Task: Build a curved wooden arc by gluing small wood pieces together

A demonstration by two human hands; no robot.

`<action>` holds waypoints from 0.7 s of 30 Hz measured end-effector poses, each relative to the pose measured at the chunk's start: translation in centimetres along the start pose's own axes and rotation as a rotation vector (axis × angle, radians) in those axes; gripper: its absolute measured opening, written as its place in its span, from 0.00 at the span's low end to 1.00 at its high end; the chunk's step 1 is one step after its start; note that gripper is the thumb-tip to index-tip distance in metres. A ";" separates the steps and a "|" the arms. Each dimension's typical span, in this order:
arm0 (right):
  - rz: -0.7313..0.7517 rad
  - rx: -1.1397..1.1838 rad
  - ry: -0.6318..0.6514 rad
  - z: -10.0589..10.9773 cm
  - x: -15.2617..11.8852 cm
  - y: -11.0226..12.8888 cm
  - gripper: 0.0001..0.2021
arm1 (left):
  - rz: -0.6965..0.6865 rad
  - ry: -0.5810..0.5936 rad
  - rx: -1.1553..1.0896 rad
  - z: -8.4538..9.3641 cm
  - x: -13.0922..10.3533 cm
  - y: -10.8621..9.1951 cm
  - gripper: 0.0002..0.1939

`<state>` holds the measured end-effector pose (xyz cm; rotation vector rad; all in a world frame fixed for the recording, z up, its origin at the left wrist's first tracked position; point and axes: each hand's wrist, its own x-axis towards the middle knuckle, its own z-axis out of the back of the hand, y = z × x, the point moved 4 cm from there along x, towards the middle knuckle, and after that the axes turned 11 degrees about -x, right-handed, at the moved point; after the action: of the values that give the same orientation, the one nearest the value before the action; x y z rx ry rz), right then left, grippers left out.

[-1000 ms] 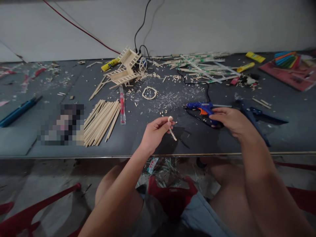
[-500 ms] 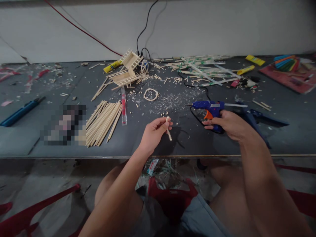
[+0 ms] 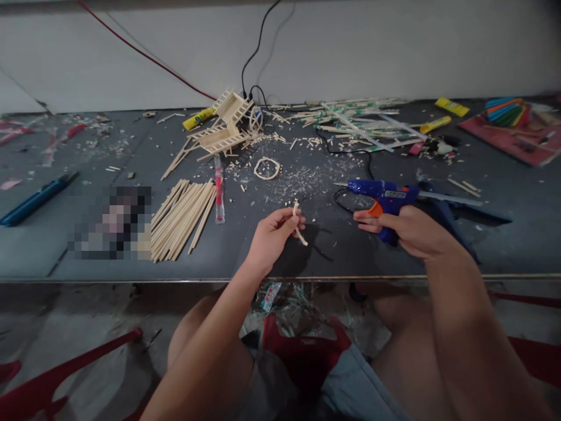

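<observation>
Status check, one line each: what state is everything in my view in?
Left hand: pinching the bent piece.
Bent piece: held, off the table.
Right hand: gripping the glue gun.
Glue gun: raised, nozzle pointing left.
Wooden ring: closed loop, lying flat.
Stick bundle: loose, fanned out.
Table: littered with scraps.

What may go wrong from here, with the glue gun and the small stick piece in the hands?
If hot, the glue gun in the right hand might burn the left hand, whose fingertips pinch the small stick piece. The black cord runs by loose wood scraps and may drag some along. The blue tool lies near the right hand and could get knocked.
</observation>
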<state>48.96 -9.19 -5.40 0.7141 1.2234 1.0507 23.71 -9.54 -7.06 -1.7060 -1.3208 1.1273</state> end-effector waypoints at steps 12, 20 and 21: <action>0.162 0.060 0.073 -3.1 -1.3 -0.4 0.14 | -0.071 -0.015 0.093 0.0 -0.6 -0.9 0.12; 0.132 0.153 0.070 -4.6 -1.5 -0.5 0.15 | -0.061 -0.011 0.106 0.2 -0.8 -1.1 0.12; 0.106 0.155 0.056 -4.7 -1.5 -0.6 0.16 | -0.058 -0.009 0.103 0.2 -0.8 -1.1 0.12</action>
<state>44.58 -11.22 -6.46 0.8819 1.3373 1.0764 23.02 -10.05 -6.01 -1.5802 -1.2873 1.1502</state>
